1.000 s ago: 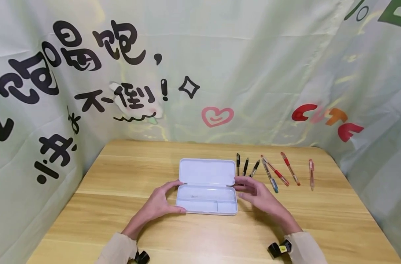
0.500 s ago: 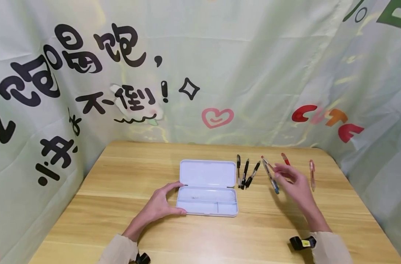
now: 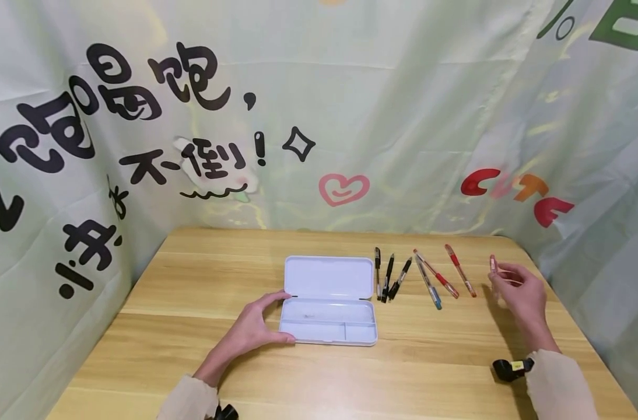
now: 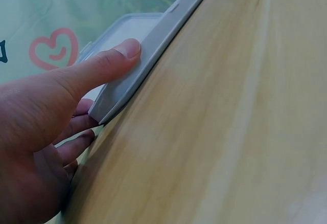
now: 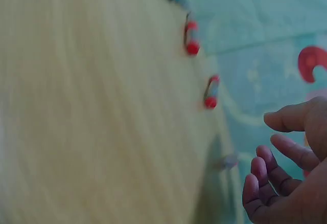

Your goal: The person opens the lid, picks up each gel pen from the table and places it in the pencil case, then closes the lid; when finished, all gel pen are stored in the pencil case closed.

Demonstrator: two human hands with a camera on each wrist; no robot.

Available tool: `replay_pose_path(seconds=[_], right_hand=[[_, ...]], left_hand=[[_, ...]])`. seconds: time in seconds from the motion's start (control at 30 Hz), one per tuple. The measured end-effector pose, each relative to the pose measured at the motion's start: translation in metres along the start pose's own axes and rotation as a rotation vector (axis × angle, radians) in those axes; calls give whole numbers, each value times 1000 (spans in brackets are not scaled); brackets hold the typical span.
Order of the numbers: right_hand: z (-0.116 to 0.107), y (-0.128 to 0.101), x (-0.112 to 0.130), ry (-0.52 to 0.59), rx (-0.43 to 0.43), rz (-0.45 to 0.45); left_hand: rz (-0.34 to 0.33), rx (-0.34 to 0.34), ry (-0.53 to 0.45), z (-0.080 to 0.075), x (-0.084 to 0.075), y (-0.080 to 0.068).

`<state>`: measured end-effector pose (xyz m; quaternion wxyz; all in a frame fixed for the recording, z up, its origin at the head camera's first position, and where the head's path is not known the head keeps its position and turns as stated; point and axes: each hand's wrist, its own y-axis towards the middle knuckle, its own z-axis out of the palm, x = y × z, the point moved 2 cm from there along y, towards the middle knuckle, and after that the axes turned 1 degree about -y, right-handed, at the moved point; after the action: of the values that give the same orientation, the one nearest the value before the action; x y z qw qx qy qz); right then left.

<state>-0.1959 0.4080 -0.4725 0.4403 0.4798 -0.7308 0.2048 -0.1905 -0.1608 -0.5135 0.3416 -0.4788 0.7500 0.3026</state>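
A white-lavender pencil case (image 3: pixel 329 277) lies on the table with its lid folded back and a divided tray showing. At its left end my left hand (image 3: pixel 253 324) holds it, thumb on the front edge and fingers at the hinge side. The left wrist view shows that thumb pressed on the case's side wall (image 4: pixel 120 93). Over a pink pen (image 3: pixel 493 263) at the right hovers my right hand (image 3: pixel 523 294), which hides the pen's lower part. In the right wrist view its thumb and fingers are apart, with nothing between them.
Between case and right hand lie several pens: black pens (image 3: pixel 387 279), a blue-tipped pen (image 3: pixel 429 284) and red pens (image 3: pixel 461 272). A red pen crosses close to the blue-tipped one. Printed cloth (image 3: pixel 403 116) hangs behind the wooden table (image 3: pixel 319 379).
My right hand has left the case's right side and moved rightward, passing over the red pens, to the pink pen. My left hand has kept its hold on the case.
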Motion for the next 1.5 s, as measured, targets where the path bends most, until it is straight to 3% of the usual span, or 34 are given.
replay_pose_path(seconds=[0.17, 0.33, 0.63, 0.83, 1.1, 1.5], right_hand=[[-1, 3, -11, -124, 16, 50], [-2, 7, -10, -219, 39, 14], [-6, 5, -13, -296, -11, 17], [-1, 2, -7, -249, -38, 39], [16, -17, 19, -126, 18, 11], [37, -40, 82, 48, 77, -165]], left_hand=[[-3, 5, -6, 1, -1, 0], [5, 0, 5, 0, -2, 2], [15, 6, 16, 0, -2, 4], [19, 4, 11, 0, -2, 4], [13, 6, -14, 2, -3, -1], [-8, -3, 11, 0, -4, 0]])
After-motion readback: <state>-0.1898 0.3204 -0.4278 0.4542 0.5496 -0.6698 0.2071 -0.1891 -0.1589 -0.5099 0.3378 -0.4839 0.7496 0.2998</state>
